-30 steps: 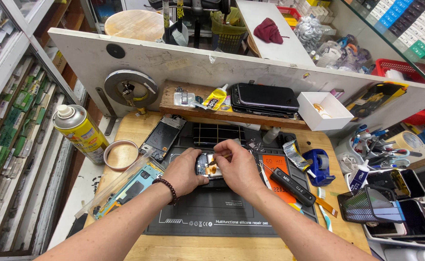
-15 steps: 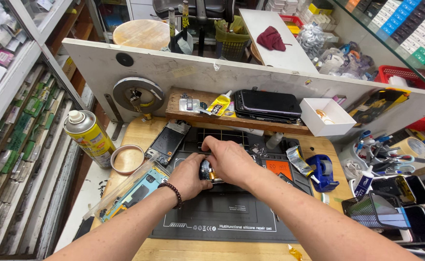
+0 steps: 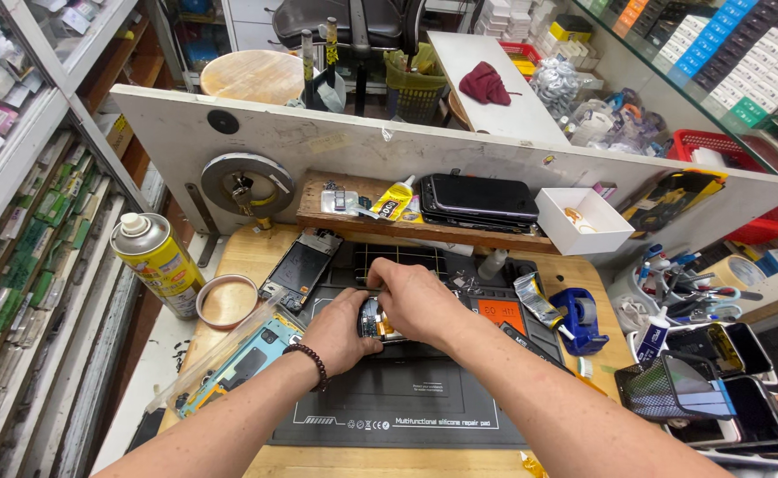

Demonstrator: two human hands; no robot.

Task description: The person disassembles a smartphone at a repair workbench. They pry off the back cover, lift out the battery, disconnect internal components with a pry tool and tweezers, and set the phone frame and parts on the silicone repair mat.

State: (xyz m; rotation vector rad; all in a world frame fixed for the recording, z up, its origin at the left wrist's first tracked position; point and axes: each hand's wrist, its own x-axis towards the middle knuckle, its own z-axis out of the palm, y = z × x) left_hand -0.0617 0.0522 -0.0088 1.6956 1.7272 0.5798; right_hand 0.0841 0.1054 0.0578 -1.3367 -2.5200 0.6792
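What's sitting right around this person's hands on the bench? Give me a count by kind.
Opened phones lying flat at the left: 2 (dark one, blue one)
Opened phone held in both hands: 1
Spray cans: 1
Tape rolls: 1
Blue tape dispensers: 1
Glue tubes on the shelf: 1
Total: 7

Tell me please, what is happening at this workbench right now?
A person is working on a small opened phone part over a dark repair mat. The left hand holds it from the side, and the right hand presses on it from above. A yellow spray can and a blue tape dispenser stand nearby.
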